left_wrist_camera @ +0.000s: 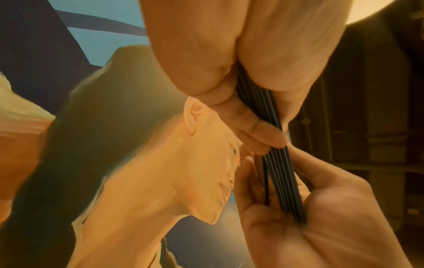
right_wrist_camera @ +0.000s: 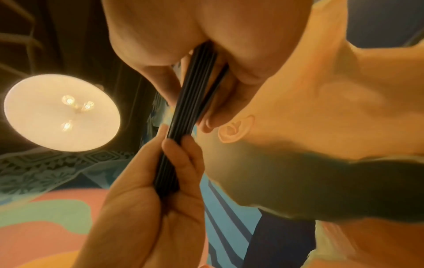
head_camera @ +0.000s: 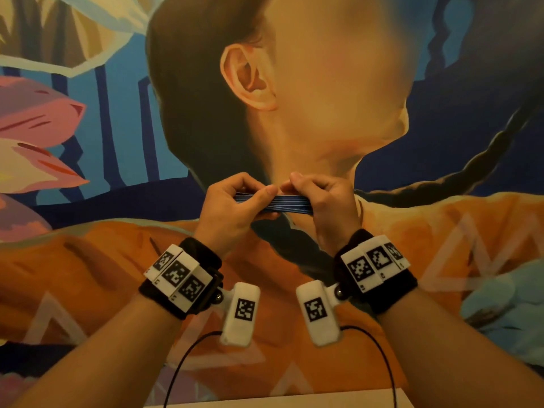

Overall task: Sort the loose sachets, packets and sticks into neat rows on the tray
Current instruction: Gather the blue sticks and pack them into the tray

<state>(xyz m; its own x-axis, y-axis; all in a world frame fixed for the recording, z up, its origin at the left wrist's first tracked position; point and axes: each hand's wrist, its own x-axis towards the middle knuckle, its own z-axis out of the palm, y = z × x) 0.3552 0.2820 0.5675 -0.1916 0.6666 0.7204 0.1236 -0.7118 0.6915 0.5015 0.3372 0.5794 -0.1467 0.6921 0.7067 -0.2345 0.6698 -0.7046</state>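
Bundle of dark blue sticks (head_camera: 272,204) held up in the air between both hands, level, long axis running left to right across the body. Left hand (head_camera: 235,206) clamped on the left end, thumb on top and fingers curled underneath; right hand (head_camera: 326,206) clamped on the right end in the same fashion, thumb tips nearly meeting over the middle of the bundle. Neither hand nearer than the other: bundle bridging the two, roughly centred, at arm's reach in front of a painted mural (head_camera: 294,98). Seen from the left wrist, sticks (left_wrist_camera: 275,163) packed side by side as thin parallel ridges running from palm to palm, one stick at the edge splayed a little apart from the rest. Seen from the right wrist, same sticks (right_wrist_camera: 183,116) again with one strand (right_wrist_camera: 218,81) diverging from the pack near the right-hand fingers. No tray in any view; only a pale strip at the bottom edge of the head view (head_camera: 294,400), possibly the bench, too little showing to tell. Probably squaring up the ends before laying down as a row; coming move therefore downward and toward the body, keeping the long axis level, with the loose stick likely to slip free if either grip eases. A round ceiling lamp (right_wrist_camera: 62,112) behind the right wrist's view.
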